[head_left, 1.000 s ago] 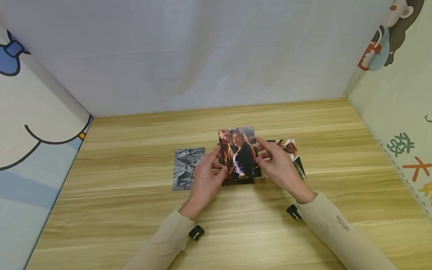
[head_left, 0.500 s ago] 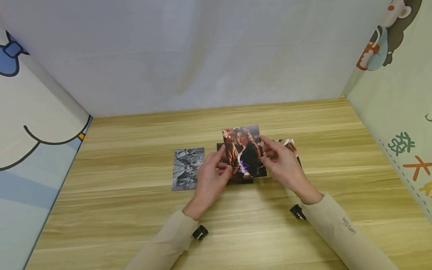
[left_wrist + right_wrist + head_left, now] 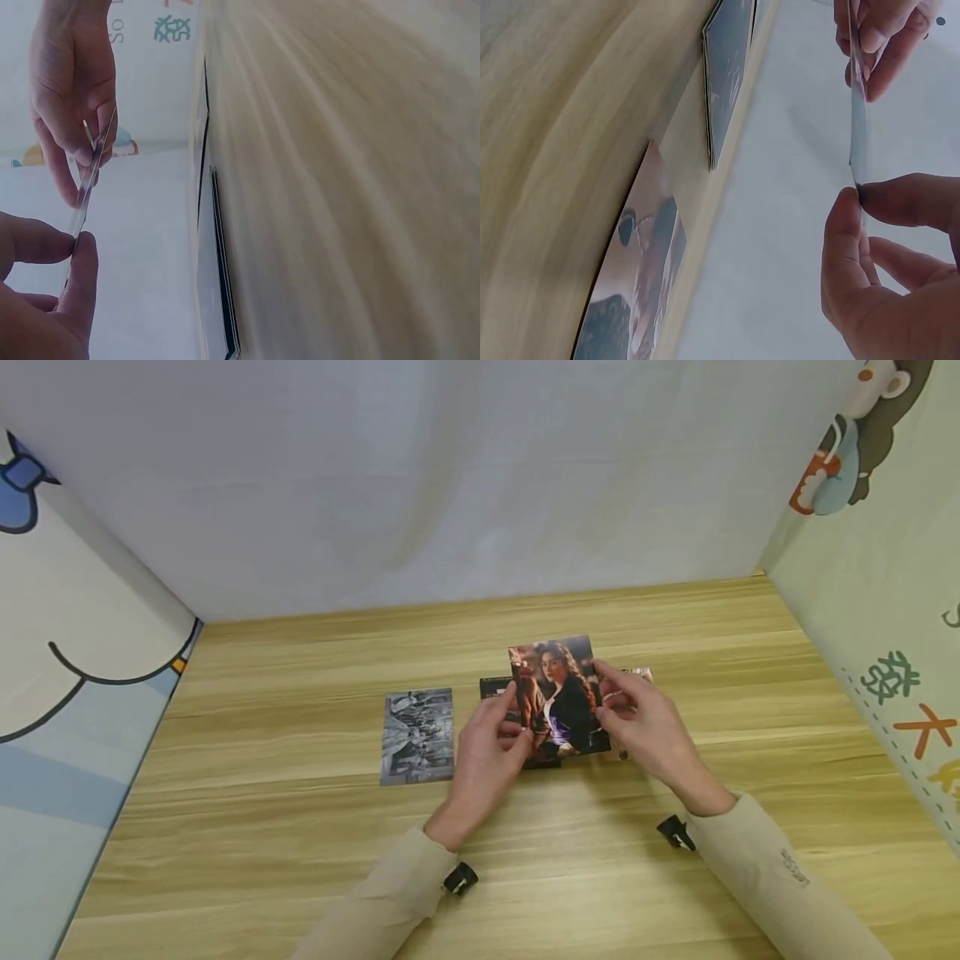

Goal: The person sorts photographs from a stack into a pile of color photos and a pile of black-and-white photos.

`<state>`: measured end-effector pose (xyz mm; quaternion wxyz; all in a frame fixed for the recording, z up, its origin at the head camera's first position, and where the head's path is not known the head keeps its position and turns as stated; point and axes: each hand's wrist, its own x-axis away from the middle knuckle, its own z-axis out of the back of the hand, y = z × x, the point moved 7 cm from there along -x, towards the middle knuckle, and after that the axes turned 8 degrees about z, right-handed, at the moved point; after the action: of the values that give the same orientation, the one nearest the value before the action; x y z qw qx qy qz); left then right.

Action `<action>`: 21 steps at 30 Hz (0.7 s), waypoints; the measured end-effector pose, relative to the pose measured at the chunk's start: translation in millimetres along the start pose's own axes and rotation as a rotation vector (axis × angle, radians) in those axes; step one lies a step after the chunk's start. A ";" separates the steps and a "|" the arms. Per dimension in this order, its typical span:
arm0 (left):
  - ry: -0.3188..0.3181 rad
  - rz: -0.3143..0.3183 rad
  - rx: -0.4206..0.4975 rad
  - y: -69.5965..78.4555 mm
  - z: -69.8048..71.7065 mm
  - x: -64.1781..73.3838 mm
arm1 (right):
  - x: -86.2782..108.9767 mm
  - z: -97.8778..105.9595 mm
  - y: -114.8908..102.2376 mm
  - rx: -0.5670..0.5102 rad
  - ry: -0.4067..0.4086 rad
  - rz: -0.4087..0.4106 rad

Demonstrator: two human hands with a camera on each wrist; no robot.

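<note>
A colour photo print (image 3: 562, 697) of a long-haired person in a dark jacket is held up over the table, slightly tilted. My left hand (image 3: 486, 758) pinches its left edge between thumb and fingers. On the opposite edge, my right hand (image 3: 654, 727) pinches it the same way. Both wrist views show the print nearly edge-on, apart from the tabletop. Beneath it lies a dark photo (image 3: 493, 687), mostly covered. Another colour photo (image 3: 634, 285) lies under my right hand, largely hidden in the head view. A black-and-white photo (image 3: 417, 735) lies flat to the left.
The wood-grain tabletop (image 3: 300, 843) runs back to a pale wall cloth (image 3: 315, 510). Printed cartoon panels stand at the left (image 3: 67, 610) and right (image 3: 862, 610). In the right wrist view, the middle photos form a thin stack (image 3: 727, 75). Black wrist devices sit beside both sleeves.
Both hands have moved to the right together with the pinched print. It now covers more of the right-hand photo and less of the middle dark one.
</note>
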<state>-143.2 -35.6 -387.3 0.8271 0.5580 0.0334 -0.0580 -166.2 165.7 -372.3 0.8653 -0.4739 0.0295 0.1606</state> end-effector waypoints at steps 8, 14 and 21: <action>-0.025 0.011 0.019 5.4 -9.5 -0.6 | 5.1 11.4 2.1 -0.007 0.005 -0.025; -0.030 0.021 0.040 10.0 -16.7 -1.6 | 7.8 20.6 3.4 -0.011 0.020 -0.021; -0.036 0.041 0.037 13.5 -25.9 -3.7 | 11.6 31.5 5.0 0.005 0.028 -0.025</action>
<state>-144.9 -6.3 -384.1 0.8180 0.5728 0.0061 -0.0515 -159.9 197.3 -361.4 0.8679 -0.4742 0.0364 0.1431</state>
